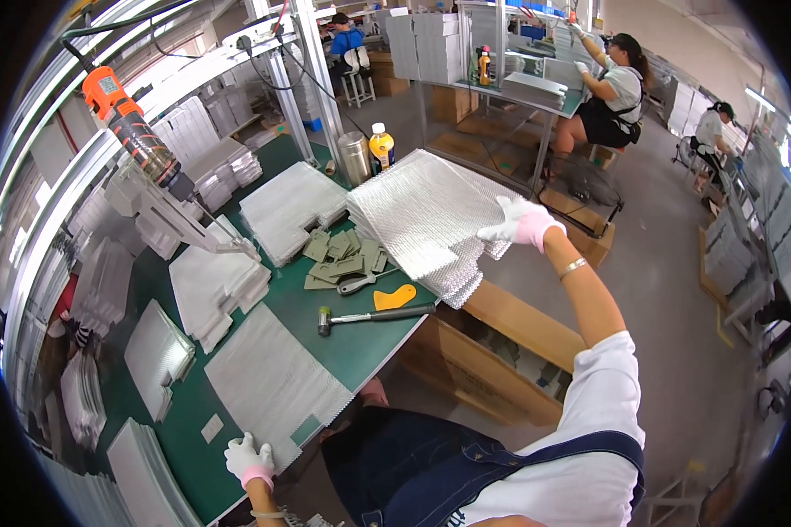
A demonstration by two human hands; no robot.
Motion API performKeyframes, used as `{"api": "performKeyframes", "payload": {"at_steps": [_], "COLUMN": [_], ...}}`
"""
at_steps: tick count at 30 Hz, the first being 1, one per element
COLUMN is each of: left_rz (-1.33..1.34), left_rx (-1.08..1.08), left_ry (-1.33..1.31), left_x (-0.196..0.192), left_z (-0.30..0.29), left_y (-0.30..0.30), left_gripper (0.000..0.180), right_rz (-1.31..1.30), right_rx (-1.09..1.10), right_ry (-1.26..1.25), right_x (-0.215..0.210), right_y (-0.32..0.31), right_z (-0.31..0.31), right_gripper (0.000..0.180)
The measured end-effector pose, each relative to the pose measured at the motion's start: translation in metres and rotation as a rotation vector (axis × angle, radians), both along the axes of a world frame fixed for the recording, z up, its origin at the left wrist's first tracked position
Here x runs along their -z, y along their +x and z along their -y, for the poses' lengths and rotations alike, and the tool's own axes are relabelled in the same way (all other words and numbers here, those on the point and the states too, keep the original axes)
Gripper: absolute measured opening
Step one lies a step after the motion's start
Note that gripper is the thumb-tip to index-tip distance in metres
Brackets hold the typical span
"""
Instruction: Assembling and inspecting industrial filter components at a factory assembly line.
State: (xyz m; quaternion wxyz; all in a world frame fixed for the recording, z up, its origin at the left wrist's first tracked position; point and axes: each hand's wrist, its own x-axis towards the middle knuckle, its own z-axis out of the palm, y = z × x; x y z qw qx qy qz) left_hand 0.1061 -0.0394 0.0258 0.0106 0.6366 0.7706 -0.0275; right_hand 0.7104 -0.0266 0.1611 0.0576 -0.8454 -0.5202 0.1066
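Note:
My left hand (249, 461), in a white glove with a pink cuff, rests at the near corner of a flat silver-grey panel (272, 373) on the green table. Its fingers are apart, touching the panel's edge. My right hand (517, 224), gloved the same way, reaches out to a tall stack of silver textured panels (431, 211). The fingers are stretched over the right edge of the top panel, and their undersides are hidden. A small square notch with green showing through lies near the flat panel's front corner.
A rubber mallet (369, 318), yellow scraper (395, 298), screwdriver (360, 283) and olive-green pieces (338, 259) lie mid-table. More panel stacks (290, 211) stand behind. An orange power tool (132, 123) hangs at left. Cardboard boxes (475, 369) sit below. Co-workers (620, 92) sit farther off.

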Motion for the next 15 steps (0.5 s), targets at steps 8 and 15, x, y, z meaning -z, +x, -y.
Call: {"api": "performKeyframes", "payload": {"at_steps": [8, 15], "left_rz": [-0.010, -0.003], "left_rx": [0.005, -0.024], "left_ry": [-0.010, 0.009], "left_x": [-0.003, 0.001], "left_z": [-0.002, 0.001], "left_y": [0.003, -0.002], "left_gripper": [0.046, 0.050], "right_rz": [-0.457, -1.301], "right_rx": [0.150, -0.031], "right_ry": [0.350, 0.639], "right_x": [0.029, 0.040], "right_y": [0.051, 0.044], "right_z": [-0.023, -0.030], "right_gripper": [0.083, 0.035]}}
